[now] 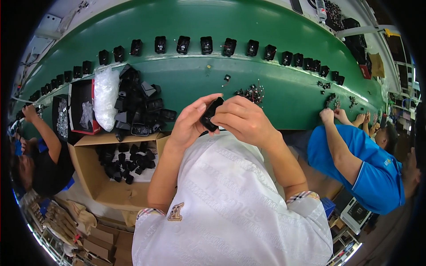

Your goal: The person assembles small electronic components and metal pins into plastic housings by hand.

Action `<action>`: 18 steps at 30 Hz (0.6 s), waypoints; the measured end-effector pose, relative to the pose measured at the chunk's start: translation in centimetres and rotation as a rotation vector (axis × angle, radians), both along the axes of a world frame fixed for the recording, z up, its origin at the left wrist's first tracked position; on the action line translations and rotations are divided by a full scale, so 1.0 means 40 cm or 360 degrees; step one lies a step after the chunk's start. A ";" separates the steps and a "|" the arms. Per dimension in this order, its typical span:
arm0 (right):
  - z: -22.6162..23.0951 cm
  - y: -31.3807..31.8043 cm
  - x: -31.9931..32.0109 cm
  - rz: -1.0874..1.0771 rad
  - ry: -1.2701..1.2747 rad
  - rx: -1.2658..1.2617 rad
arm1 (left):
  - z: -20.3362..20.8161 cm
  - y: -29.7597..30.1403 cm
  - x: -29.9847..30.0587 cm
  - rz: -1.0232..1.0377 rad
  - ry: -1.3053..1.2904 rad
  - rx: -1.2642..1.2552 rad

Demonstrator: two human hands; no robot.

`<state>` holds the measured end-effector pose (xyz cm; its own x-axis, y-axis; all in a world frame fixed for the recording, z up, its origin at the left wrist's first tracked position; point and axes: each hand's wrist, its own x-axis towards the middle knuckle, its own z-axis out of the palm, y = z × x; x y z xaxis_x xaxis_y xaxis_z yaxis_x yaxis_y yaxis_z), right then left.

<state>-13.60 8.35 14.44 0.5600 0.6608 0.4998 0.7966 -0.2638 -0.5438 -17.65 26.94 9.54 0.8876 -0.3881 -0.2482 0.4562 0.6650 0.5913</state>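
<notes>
In front of my chest, just off the bench edge, a black plastic housing point(210, 116) is held tilted between my hands. My left hand point(191, 120) is closed round its left side, the thumb and fingers along the edges. My right hand point(243, 118) has its fingers bent and pressed together at the housing's right side and open face. Whether a small part is pinched in those fingertips is hidden. Beyond my right hand lies a pile of small black parts with wires point(252, 94), and one loose small black part point(227, 78) sits farther back.
A row of black housings point(206, 45) runs along the green bench point(186, 84). To the left are heaped black housings point(146, 104), a clear plastic bag point(106, 99) and a cardboard box point(117, 195) of black parts. Co-workers sit on the right point(350, 159) and left point(44, 150).
</notes>
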 end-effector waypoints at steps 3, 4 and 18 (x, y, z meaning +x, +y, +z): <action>-0.003 0.008 -0.007 -0.0091 -0.0004 0.0067 | -0.019 0.016 0.006 -0.0141 -0.0156 -0.0187; -0.008 0.009 -0.010 -0.0098 -0.0005 0.0070 | -0.016 0.017 0.006 -0.0148 -0.0156 -0.0185; -0.005 -0.001 -0.043 -0.0481 0.0740 -0.0035 | -0.009 -0.027 0.009 0.0162 -0.0111 0.0048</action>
<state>-15.32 8.33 14.24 0.8846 0.4442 0.1424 0.3610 -0.4586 -0.8121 -17.28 25.86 9.19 0.9375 -0.2882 -0.1949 0.3443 0.6872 0.6397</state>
